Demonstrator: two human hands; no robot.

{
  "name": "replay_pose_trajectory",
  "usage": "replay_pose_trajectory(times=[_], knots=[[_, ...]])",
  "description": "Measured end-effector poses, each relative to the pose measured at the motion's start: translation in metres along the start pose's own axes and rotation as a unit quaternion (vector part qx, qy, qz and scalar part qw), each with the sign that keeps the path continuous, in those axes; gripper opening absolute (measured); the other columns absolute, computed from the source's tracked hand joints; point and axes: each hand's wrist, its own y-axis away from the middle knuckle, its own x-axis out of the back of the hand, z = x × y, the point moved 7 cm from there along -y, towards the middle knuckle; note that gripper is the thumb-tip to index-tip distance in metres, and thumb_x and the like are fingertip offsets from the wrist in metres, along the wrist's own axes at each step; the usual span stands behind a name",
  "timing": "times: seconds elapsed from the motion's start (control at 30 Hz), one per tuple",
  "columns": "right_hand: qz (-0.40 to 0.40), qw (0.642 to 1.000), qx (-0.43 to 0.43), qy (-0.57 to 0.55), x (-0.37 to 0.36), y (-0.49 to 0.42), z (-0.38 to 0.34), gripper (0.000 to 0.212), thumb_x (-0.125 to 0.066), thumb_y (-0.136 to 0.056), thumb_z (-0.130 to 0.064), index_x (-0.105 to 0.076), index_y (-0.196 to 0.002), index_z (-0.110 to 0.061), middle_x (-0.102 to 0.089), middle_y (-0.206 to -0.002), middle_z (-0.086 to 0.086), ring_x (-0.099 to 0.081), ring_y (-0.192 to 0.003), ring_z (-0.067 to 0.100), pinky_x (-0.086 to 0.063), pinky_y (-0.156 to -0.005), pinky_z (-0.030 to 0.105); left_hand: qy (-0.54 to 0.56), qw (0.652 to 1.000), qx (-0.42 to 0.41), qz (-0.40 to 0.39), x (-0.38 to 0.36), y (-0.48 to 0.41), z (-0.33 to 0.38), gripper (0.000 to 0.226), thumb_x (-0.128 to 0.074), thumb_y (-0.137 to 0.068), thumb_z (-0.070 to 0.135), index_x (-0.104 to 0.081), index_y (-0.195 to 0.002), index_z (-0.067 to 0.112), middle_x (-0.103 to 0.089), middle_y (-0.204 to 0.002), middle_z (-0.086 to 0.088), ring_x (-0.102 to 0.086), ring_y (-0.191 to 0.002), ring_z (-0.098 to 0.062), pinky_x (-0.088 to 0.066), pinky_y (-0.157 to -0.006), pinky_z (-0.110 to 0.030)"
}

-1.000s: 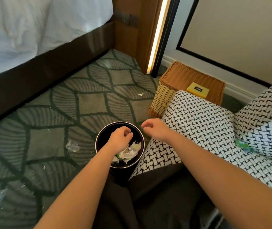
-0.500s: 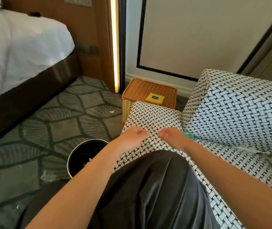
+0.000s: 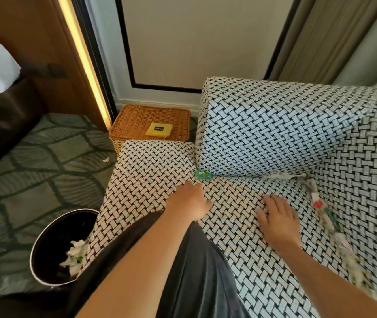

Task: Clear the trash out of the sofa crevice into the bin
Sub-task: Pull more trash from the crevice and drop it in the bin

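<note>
A second ago my left hand [image 3: 188,200] hung over the bin [image 3: 50,235] with my right hand [image 3: 277,216] just beside it. Now both are over the sofa seat [image 3: 151,175], and my view has swung right to take in the cushions.

My left hand hovers near the middle of the seat. Its fingers lie close together and point toward the back, with the thumb out to the side and nothing held. I cannot tell whether the fingertips touch the fabric. My right hand lies flat on the seat further right, with the fingers spread and the palm down, and it too holds nothing.

A green wrapper [image 3: 202,175] sits in the crevice where the seat meets the back cushion [image 3: 263,129], just beyond my left fingertips. More trash lines the crevice:
- A twisted white paper [image 3: 284,176] lies under the back cushion's lower edge.
- A wrapper with a red spot [image 3: 318,204] lies along the side cushion [image 3: 366,180], near my right hand.
- Blurred pale scraps [image 3: 343,244] trail down the same gap toward me.

The bin stands on the carpet [image 3: 45,161] against the seat's left front corner and holds crumpled paper [image 3: 74,255]. A wicker basket [image 3: 137,120] behind the seat has a yellow card [image 3: 159,130] on its lid.
</note>
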Motion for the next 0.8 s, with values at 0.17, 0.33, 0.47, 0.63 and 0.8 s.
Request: replay_pose_trajectory(times=[0.17, 0.33, 0.47, 0.63, 0.8], knots=[[0.050, 0.995, -0.059, -0.063, 0.009, -0.026, 0.009, 0.061, -0.030, -0.093, -0.049, -0.018, -0.145, -0.020, -0.023, -0.152, 0.004, -0.017, -0.141, 0.023, -0.015, -0.116, 0.044, 0.028, 0.998, 0.054, -0.002, -0.017, -0.034, 0.000, 0.071, -0.047, -0.091, 0.044, -0.017, -0.147, 0.012, -0.024, -0.150, -0.014, -0.021, -0.138, -0.037, -0.027, -0.111, -0.048], [0.112, 0.974, -0.148, -0.129, 0.020, -0.055, 0.026, 0.062, -0.052, -0.087, -0.047, -0.034, -0.136, -0.012, -0.046, -0.133, 0.013, -0.039, -0.124, 0.029, -0.032, -0.105, 0.049, 0.114, 0.988, 0.097, 0.030, -0.026, -0.063, 0.002, 0.076, -0.054, -0.089, 0.038, -0.015, -0.146, 0.007, -0.028, -0.143, -0.019, -0.031, -0.132, -0.035, -0.037, -0.105, -0.042], [0.102, 0.968, -0.195, -0.122, 0.020, -0.079, 0.032, 0.074, -0.049, -0.085, -0.057, -0.029, -0.140, -0.012, -0.041, -0.140, 0.013, -0.038, -0.129, 0.028, -0.031, -0.105, 0.046, 0.148, 0.980, 0.116, 0.067, -0.027, -0.086, 0.002, 0.066, -0.057, -0.088, 0.038, -0.029, -0.139, 0.007, -0.031, -0.139, -0.015, -0.039, -0.125, -0.034, -0.038, -0.103, -0.042], [0.124, 0.960, -0.230, -0.101, 0.023, -0.094, 0.037, 0.080, -0.049, -0.080, -0.067, -0.034, -0.136, -0.013, -0.049, -0.134, 0.011, -0.047, -0.119, 0.025, -0.036, -0.096, 0.038, 0.129, 0.979, 0.112, 0.112, -0.019, -0.106, 0.001, 0.047, -0.050, -0.092, 0.040, -0.039, -0.126, 0.011, -0.037, -0.124, -0.011, -0.054, -0.087, -0.024, -0.043, -0.067, -0.029], [0.116, 0.951, -0.271, -0.094, 0.029, -0.103, 0.039, 0.076, -0.055, -0.079, -0.061, -0.040, -0.130, -0.007, -0.051, -0.130, 0.013, -0.051, -0.114, 0.024, -0.034, -0.097, 0.036, 0.082, 0.979, 0.141, 0.121, -0.017, -0.119, -0.008, 0.055, -0.046, -0.091, 0.048, -0.037, -0.129, 0.010, -0.039, -0.125, -0.012, -0.058, -0.097, -0.031, -0.046, -0.069, -0.035]])
